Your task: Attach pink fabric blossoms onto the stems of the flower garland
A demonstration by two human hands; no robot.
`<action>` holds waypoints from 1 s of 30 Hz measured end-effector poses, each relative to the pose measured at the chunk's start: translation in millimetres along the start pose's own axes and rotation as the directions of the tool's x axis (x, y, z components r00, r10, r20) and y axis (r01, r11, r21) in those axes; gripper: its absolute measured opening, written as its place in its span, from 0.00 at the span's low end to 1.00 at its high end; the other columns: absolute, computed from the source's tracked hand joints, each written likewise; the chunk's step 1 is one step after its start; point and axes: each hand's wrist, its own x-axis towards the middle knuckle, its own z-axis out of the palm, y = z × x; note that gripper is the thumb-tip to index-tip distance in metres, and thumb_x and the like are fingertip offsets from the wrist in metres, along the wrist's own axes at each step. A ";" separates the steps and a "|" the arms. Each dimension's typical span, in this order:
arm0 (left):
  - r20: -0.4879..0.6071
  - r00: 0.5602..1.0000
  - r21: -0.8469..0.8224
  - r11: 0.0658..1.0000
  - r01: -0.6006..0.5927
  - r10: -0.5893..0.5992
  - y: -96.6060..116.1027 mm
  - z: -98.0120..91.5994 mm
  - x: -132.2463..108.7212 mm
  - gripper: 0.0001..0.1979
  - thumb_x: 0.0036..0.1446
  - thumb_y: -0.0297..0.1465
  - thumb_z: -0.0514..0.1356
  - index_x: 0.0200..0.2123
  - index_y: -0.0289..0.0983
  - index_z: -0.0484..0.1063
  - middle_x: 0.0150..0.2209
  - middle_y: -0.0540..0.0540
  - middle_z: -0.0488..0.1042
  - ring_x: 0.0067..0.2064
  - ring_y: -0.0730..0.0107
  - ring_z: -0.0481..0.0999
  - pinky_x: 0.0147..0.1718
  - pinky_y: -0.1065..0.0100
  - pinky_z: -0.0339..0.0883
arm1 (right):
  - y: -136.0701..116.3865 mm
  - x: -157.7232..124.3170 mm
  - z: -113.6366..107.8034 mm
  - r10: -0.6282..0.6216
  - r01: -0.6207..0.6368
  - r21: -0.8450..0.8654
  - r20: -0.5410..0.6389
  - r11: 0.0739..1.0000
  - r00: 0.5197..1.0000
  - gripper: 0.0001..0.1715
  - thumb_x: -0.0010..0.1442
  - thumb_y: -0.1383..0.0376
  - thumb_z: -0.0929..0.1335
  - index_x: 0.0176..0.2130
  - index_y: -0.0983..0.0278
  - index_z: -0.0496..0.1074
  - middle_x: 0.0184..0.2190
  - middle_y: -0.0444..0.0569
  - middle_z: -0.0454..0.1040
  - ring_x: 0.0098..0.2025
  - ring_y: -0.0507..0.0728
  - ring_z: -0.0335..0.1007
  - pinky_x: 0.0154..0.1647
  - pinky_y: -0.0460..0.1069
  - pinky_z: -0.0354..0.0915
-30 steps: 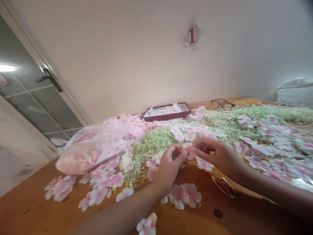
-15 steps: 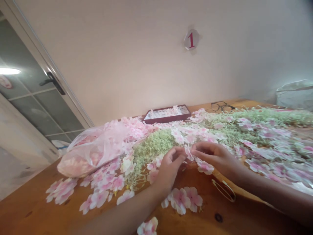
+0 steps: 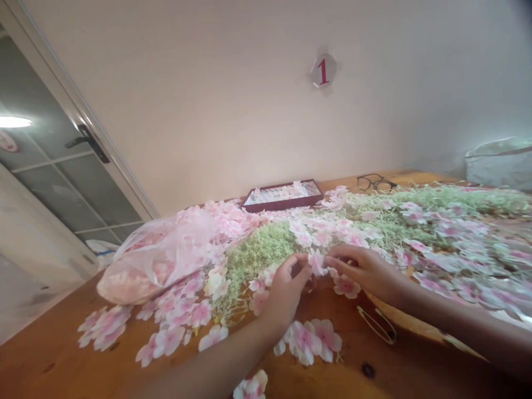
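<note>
Between my two hands, just above the wooden table (image 3: pixel 137 379), is a pale pink artificial flower (image 3: pixel 317 261). My left hand (image 3: pixel 288 288) is closed, thumb and fingertips pinched at the flower's left side. From the right, my right hand (image 3: pixel 361 269) is closed with its fingertips at the flower's other edge. Under the right hand lies another pink flower (image 3: pixel 346 286). A heap of green artificial stems (image 3: pixel 264 244) sits just beyond the left hand. Nearer to me, a cluster of pink blossoms (image 3: pixel 310 339) rests on the table.
A clear bag of pink petals (image 3: pixel 137 271) lies at the left. At the back are a dark red tray (image 3: pixel 286 205) and eyeglasses (image 3: pixel 376 183). Flowers and green stems (image 3: pixel 449 202) cover the right side. A looped pale stem (image 3: pixel 378 324) lies below my right forearm.
The flower between my hands has turned to show more of its petals. My left hand has shifted slightly left; my right hand has opened its gap from it a little.
</note>
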 end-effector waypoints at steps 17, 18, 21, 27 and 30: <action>0.090 0.991 0.252 0.960 -0.121 0.101 5.1 1.7 -2.6 0.10 0.50 0.36 0.53 0.32 0.36 0.66 0.30 0.48 0.69 0.32 0.71 0.66 0.33 0.71 0.58 | -13.2 -7.7 5.4 -0.153 0.150 0.088 0.036 0.985 0.987 0.14 0.50 0.61 0.65 0.38 0.61 0.66 0.36 0.47 0.69 0.37 0.53 0.65 0.39 0.48 0.62; 0.087 0.991 0.238 0.964 -0.119 0.101 4.6 1.1 -2.4 0.09 0.50 0.35 0.53 0.32 0.36 0.65 0.30 0.48 0.68 0.32 0.72 0.66 0.32 0.71 0.58 | -12.7 -6.6 3.9 -0.120 0.114 0.133 0.041 0.985 0.992 0.13 0.50 0.61 0.65 0.38 0.62 0.66 0.35 0.47 0.70 0.35 0.52 0.65 0.38 0.48 0.62; 0.061 0.993 0.210 0.971 -0.110 0.100 3.0 -0.1 -1.4 0.08 0.49 0.35 0.54 0.30 0.35 0.65 0.28 0.49 0.67 0.30 0.73 0.65 0.32 0.71 0.58 | -11.3 -2.7 0.4 -0.043 0.035 0.248 0.028 0.968 0.999 0.13 0.51 0.61 0.64 0.37 0.64 0.65 0.29 0.47 0.70 0.32 0.52 0.67 0.34 0.48 0.63; 0.020 0.997 0.176 0.981 -0.078 0.075 3.3 0.1 -0.7 0.11 0.48 0.38 0.55 0.30 0.36 0.66 0.28 0.48 0.68 0.30 0.74 0.65 0.31 0.72 0.58 | -9.1 0.2 0.3 0.012 -0.031 0.305 0.065 0.952 0.998 0.06 0.51 0.64 0.63 0.30 0.65 0.64 0.26 0.47 0.70 0.29 0.51 0.66 0.33 0.47 0.62; 0.024 0.997 0.177 0.981 -0.081 0.078 4.0 0.5 -0.5 0.12 0.48 0.38 0.55 0.31 0.36 0.66 0.29 0.48 0.68 0.29 0.74 0.65 0.31 0.72 0.58 | -8.6 -2.2 1.5 0.001 -0.025 0.325 0.074 0.945 0.997 0.07 0.51 0.62 0.62 0.28 0.65 0.64 0.25 0.46 0.69 0.26 0.50 0.65 0.28 0.46 0.62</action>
